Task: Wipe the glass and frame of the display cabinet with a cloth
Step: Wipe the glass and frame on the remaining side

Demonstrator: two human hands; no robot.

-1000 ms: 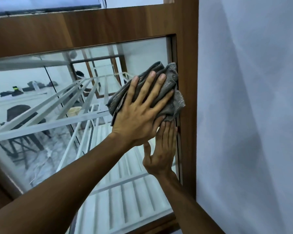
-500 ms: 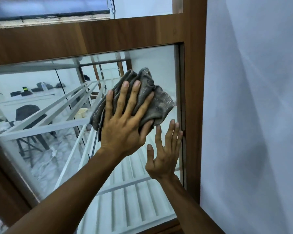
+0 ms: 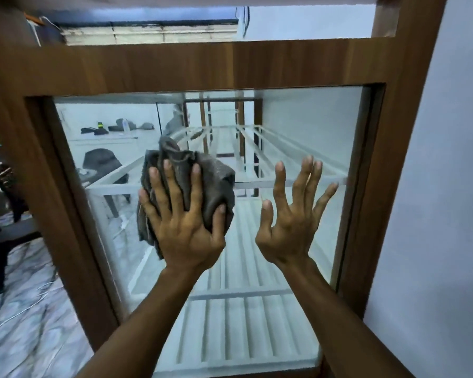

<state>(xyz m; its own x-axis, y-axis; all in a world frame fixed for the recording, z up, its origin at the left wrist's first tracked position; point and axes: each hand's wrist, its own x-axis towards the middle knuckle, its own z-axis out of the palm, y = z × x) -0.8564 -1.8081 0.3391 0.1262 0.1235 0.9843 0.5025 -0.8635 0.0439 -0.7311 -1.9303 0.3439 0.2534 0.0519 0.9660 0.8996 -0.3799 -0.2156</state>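
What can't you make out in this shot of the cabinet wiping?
Head view, right hand: its back faces the camera, so contact with the glass cannot be told.
Head view, cloth: the left hand covers its middle.
Head view, frame: bottom rail mostly cut off by the lower edge.
Head view, dark items beyond the glass: too small and blurred to name.

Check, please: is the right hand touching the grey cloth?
Apart. In the head view, bare glass shows between the right hand and the grey cloth.
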